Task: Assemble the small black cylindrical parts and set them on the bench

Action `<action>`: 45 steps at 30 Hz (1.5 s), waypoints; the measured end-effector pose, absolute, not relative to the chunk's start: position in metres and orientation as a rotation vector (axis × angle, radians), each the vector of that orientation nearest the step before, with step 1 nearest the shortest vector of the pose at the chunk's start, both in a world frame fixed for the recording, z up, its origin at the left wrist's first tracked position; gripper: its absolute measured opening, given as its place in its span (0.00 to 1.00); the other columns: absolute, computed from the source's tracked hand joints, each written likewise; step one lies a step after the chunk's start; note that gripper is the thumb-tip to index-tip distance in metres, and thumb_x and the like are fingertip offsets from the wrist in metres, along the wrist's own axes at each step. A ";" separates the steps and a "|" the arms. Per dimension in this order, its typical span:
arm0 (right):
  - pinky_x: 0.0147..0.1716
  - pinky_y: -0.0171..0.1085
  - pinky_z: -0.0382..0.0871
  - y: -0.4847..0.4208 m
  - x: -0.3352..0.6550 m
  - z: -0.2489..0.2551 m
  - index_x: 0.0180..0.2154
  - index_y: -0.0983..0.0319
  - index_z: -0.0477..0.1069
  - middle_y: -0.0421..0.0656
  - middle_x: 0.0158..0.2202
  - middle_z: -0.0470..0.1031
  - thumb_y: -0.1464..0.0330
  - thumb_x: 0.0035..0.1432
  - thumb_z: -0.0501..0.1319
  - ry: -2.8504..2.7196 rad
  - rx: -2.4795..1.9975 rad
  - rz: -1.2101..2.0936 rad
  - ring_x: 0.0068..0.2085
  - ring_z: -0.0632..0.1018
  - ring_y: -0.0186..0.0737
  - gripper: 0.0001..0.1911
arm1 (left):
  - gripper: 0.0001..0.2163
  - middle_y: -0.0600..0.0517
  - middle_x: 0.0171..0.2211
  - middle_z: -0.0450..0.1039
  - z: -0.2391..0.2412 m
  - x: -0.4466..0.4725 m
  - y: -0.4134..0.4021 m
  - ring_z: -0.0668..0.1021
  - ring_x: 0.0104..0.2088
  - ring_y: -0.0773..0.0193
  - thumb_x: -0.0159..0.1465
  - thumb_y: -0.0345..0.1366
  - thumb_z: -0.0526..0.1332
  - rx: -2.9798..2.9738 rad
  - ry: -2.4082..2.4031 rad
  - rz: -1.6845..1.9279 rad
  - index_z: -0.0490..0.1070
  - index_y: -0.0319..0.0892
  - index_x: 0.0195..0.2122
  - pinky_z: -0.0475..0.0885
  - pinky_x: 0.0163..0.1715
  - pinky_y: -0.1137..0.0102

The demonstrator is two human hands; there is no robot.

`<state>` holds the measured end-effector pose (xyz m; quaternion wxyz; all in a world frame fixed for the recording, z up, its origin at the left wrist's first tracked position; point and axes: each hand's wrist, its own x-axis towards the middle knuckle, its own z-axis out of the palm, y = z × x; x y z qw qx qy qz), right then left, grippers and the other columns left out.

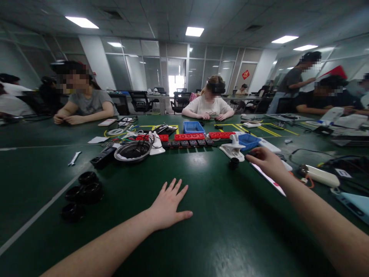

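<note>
My left hand lies flat and open on the green table, fingers spread, holding nothing. My right hand reaches forward to the right, its fingers curled around a small dark object I cannot make out. It sits just right of a small black cylinder and near a white clamp-like device. A blue tray stands just beyond my right hand.
A dark round bowl and black and red power strips line the middle. Several black rings lie at the left, with a wrench. Other people sit across the table and at both sides.
</note>
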<state>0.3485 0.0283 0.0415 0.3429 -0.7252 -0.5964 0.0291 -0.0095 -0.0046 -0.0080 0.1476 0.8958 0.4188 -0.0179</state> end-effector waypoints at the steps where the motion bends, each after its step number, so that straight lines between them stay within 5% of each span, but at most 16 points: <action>1: 0.29 0.39 0.66 0.039 0.347 0.038 0.40 0.64 0.66 0.46 0.34 0.70 0.56 0.42 0.59 -1.433 -1.798 0.047 0.31 0.72 0.42 0.24 | 0.38 0.47 0.61 0.33 -0.007 -0.009 -0.005 0.39 0.59 0.50 0.52 0.63 0.42 2.577 1.203 -0.054 0.39 0.47 0.60 0.40 0.55 0.51; 10: 0.37 0.43 0.64 0.059 0.328 -0.009 0.38 0.64 0.66 0.46 0.35 0.69 0.59 0.45 0.59 -1.439 -1.544 -0.284 0.35 0.70 0.43 0.19 | 0.37 0.49 0.61 0.31 -0.008 -0.010 -0.004 0.39 0.59 0.50 0.53 0.62 0.43 2.567 1.201 -0.059 0.38 0.48 0.59 0.41 0.55 0.50; 15: 0.34 0.42 0.67 0.060 0.335 -0.012 0.36 0.64 0.66 0.47 0.34 0.69 0.61 0.44 0.59 -1.437 -1.572 -0.205 0.34 0.71 0.43 0.18 | 0.37 0.48 0.61 0.32 -0.010 -0.010 -0.002 0.40 0.59 0.50 0.52 0.62 0.43 2.564 1.202 -0.054 0.38 0.49 0.59 0.41 0.55 0.50; 27: 0.41 0.49 0.62 0.055 0.330 -0.019 0.48 0.62 0.63 0.51 0.42 0.68 0.57 0.47 0.57 -1.693 -1.798 -0.288 0.43 0.69 0.50 0.27 | 0.38 0.48 0.61 0.32 -0.009 -0.009 -0.004 0.39 0.60 0.51 0.52 0.63 0.42 2.569 1.211 -0.059 0.38 0.48 0.59 0.40 0.55 0.51; 30: 0.47 0.59 0.50 0.048 0.323 -0.009 0.38 0.60 0.70 0.49 0.46 0.67 0.57 0.53 0.50 -1.616 -1.727 -0.518 0.50 0.63 0.53 0.18 | 0.37 0.48 0.61 0.32 -0.008 -0.010 -0.004 0.39 0.60 0.51 0.52 0.62 0.42 2.568 1.200 -0.061 0.38 0.48 0.59 0.39 0.55 0.51; 33: 0.52 0.58 0.41 0.040 0.307 0.000 0.20 0.60 0.69 0.42 0.35 0.73 0.61 0.58 0.42 -1.668 -1.576 -0.458 0.48 0.66 0.47 0.24 | 0.38 0.48 0.61 0.31 -0.008 -0.011 -0.004 0.39 0.60 0.51 0.52 0.62 0.42 2.565 1.193 -0.052 0.38 0.48 0.60 0.39 0.55 0.51; 36: 0.53 0.49 0.52 0.027 0.274 0.003 0.15 0.59 0.65 0.40 0.20 0.71 0.62 0.59 0.40 -1.807 -1.481 -0.123 0.35 0.74 0.40 0.26 | 0.38 0.47 0.61 0.32 -0.010 -0.011 -0.003 0.39 0.60 0.50 0.52 0.62 0.43 2.562 1.190 -0.034 0.38 0.48 0.60 0.39 0.55 0.51; 39: 0.42 0.43 0.66 0.009 0.231 -0.004 0.34 0.60 0.72 0.42 0.22 0.72 0.62 0.59 0.41 -1.965 -1.399 0.168 0.35 0.75 0.42 0.22 | 0.38 0.47 0.61 0.33 -0.012 -0.011 -0.003 0.39 0.59 0.49 0.52 0.62 0.44 2.579 1.191 -0.006 0.40 0.47 0.59 0.39 0.54 0.50; 42: 0.37 0.39 0.69 -0.007 0.198 -0.018 0.58 0.62 0.45 0.42 0.30 0.75 0.67 0.59 0.41 -2.189 -1.240 0.361 0.32 0.76 0.38 0.25 | 0.38 0.45 0.61 0.34 -0.013 -0.011 -0.004 0.39 0.59 0.48 0.52 0.63 0.43 2.600 1.193 0.013 0.41 0.46 0.59 0.39 0.54 0.50; 45: 0.44 0.41 0.66 -0.012 0.184 -0.026 0.59 0.61 0.27 0.47 0.51 0.65 0.68 0.57 0.46 -2.295 -1.114 0.362 0.45 0.72 0.39 0.34 | 0.39 0.44 0.61 0.35 -0.012 -0.011 -0.004 0.40 0.59 0.48 0.52 0.63 0.43 2.609 1.195 0.025 0.41 0.45 0.59 0.39 0.54 0.50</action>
